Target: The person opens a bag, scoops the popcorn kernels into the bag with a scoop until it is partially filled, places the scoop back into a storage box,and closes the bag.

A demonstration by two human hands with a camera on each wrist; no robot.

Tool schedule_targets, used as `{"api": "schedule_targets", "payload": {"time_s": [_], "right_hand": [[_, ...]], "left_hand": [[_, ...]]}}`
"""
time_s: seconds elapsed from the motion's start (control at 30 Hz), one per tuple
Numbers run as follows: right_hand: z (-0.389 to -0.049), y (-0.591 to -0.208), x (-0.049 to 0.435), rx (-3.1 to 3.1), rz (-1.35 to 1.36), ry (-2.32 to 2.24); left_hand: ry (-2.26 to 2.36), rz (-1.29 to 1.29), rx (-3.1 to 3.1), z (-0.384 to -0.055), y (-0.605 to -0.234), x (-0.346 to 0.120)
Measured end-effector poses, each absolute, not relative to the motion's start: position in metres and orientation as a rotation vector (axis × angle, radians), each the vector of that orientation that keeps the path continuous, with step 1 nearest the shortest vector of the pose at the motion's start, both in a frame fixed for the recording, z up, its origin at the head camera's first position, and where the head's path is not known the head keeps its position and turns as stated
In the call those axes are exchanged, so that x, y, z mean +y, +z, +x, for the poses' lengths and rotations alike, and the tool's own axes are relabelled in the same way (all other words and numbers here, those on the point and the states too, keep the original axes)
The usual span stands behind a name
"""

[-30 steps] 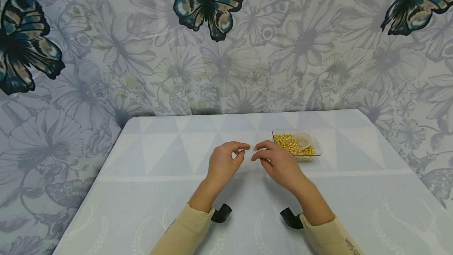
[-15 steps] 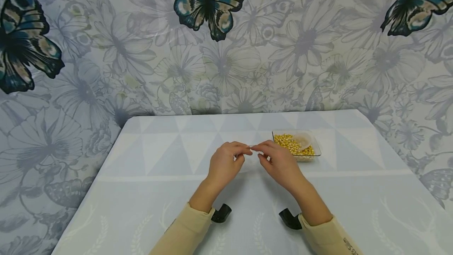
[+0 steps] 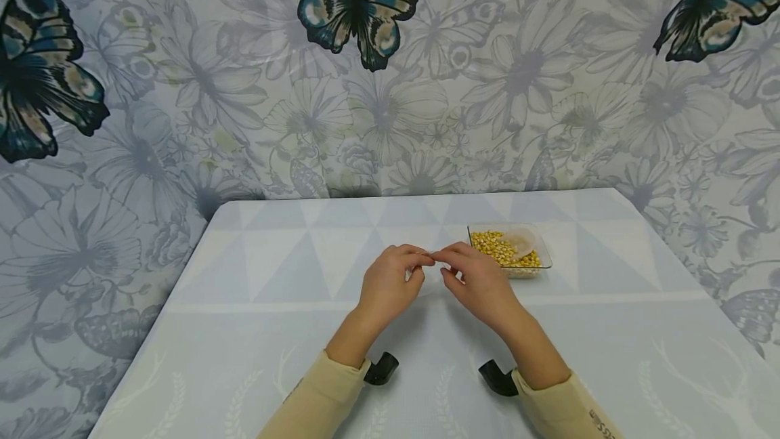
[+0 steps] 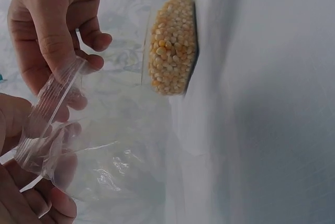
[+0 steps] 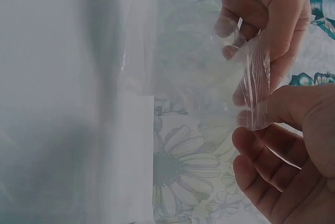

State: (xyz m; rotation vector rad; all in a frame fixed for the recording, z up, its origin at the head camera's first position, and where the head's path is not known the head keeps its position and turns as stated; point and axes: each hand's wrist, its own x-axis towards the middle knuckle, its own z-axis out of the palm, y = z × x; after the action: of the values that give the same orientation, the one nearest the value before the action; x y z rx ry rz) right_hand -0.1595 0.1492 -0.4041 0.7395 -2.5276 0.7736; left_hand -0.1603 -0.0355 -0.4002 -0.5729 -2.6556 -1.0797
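Observation:
A clear plastic zip bag [image 4: 118, 153] hangs between both hands, its ridged zip strip at the top edge. My left hand [image 3: 390, 280] pinches one end of that edge between thumb and fingers. My right hand [image 3: 475, 280] pinches the strip close beside it, thumb on the near face and fingers behind, as the right wrist view shows the bag [image 5: 193, 62]. In the head view the fingertips of both hands meet, and the bag barely shows. No contents can be seen in it.
A clear rectangular container [image 3: 544, 264] of yellow corn kernels [image 3: 490, 244] stands just beyond my right hand. On the kernels lies a translucent round cup or scoop [image 3: 521, 242]. The patterned table [image 3: 274, 269] reaches back to a flowered butterfly wall covering [image 3: 384, 120].
The right hand's fingertips have moved left to meet the left hand's at the bag's edge, closing a small gap. The left hand has barely moved.

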Motion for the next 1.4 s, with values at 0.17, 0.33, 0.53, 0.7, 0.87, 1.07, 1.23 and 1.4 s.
{"api": "schedule_targets", "payload": {"time_s": [0.17,0.33,0.53,0.7,0.87,1.07,1.23,1.4], "right_hand": [[-0.159,-0.403,0.151,-2.556,0.733,0.782],[-0.160,-0.400,0.154,-2.587,0.709,0.787],[-0.161,-0.399,0.157,-2.591,0.698,0.809],[-0.162,-0.399,0.158,-2.590,0.701,0.822],[-0.164,-0.400,0.159,-2.597,0.694,0.841],[-0.164,-0.399,0.162,-2.607,0.663,0.904],[-0.164,-0.396,0.166,-2.579,0.643,0.930],[-0.167,-0.391,0.176,-2.522,0.620,0.942]], "left_hand": [[-1.044,-0.565,-2.607,-0.161,-0.401,-0.035],[-0.988,-0.516,-2.583,-0.163,-0.404,-0.036],[-1.059,-0.544,-2.539,-0.166,-0.408,-0.037],[-1.165,-0.594,-2.492,-0.168,-0.411,-0.039],[-1.223,-0.613,-2.484,-0.170,-0.412,-0.040],[-1.276,-0.609,-2.493,-0.169,-0.409,-0.043],[-1.291,-0.583,-2.503,-0.171,-0.408,-0.045],[-1.298,-0.559,-2.510,-0.171,-0.407,-0.047]]}}
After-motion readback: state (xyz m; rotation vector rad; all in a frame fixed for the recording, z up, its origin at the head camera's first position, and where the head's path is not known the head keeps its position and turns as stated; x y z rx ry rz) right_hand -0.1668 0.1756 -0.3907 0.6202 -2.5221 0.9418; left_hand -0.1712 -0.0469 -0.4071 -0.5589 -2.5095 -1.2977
